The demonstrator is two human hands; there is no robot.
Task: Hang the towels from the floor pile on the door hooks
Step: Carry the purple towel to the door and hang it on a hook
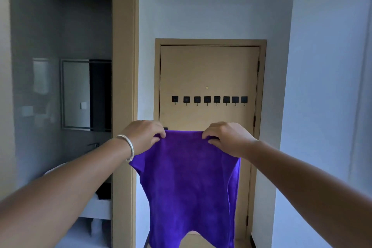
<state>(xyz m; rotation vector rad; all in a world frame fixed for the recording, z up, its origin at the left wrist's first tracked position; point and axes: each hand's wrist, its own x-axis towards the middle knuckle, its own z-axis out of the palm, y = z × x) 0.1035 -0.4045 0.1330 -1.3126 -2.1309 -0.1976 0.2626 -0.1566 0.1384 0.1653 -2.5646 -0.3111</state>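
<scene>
Both forearms were bare, without sleeves, and a plain silver bangle (pixel 127 147) circled the wrist of the person's left hand (pixel 144 134); the right hand (pixel 227 139) wore nothing.

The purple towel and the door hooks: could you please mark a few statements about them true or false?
1. Both hands, the left hand and the right hand, grip the purple cloth towel by its top edge. True.
2. A towel already hangs on the row of black square hooks. False: all are bare.
3. The tan wooden door is closed. True.
4. The silver bangle is on the right wrist. False: left wrist.
</scene>
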